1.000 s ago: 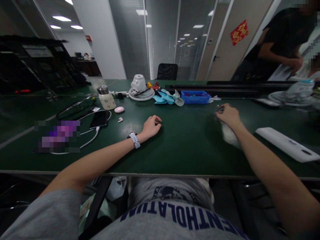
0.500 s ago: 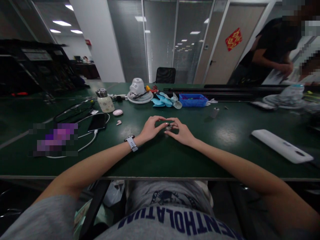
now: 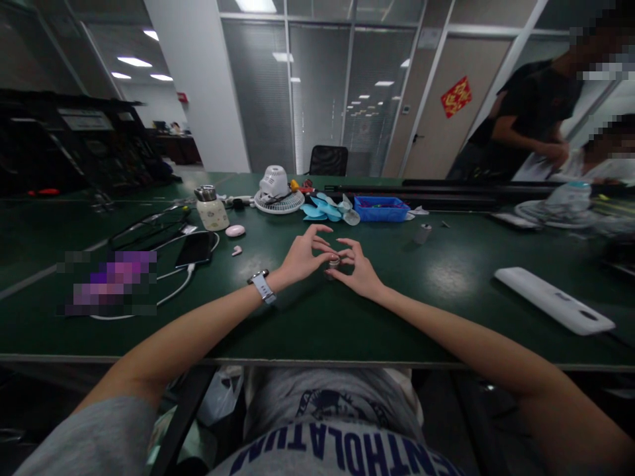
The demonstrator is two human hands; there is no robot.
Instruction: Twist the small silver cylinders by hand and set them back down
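A small silvery cylindrical metal part (image 3: 334, 263) is between my hands over the middle of the green table (image 3: 297, 317). My left hand (image 3: 303, 256), with a watch (image 3: 262, 285) on its wrist, has its thumb and a bent finger pinched at the top of the part, its index finger raised. My right hand (image 3: 363, 271) holds the part's side between thumb and a curled finger; its index finger is lifted too. Fingers cover much of the part. A similar grey metal cylinder (image 3: 423, 233) stands farther off to the right.
Behind the hands are a white fan base (image 3: 274, 185), light-blue fan blades (image 3: 322, 209) and a blue basket (image 3: 381, 210). On the left are a bottle (image 3: 211, 210), a pink case (image 3: 235, 231), an earbud (image 3: 237, 250) and a phone (image 3: 194, 248). A white elongated device (image 3: 553, 301) lies right. A person (image 3: 530, 119) stands beyond.
The index fingers have lifted and moved apart, where their tips were together before. The hands stay at the metal part. The view has tilted up slightly.
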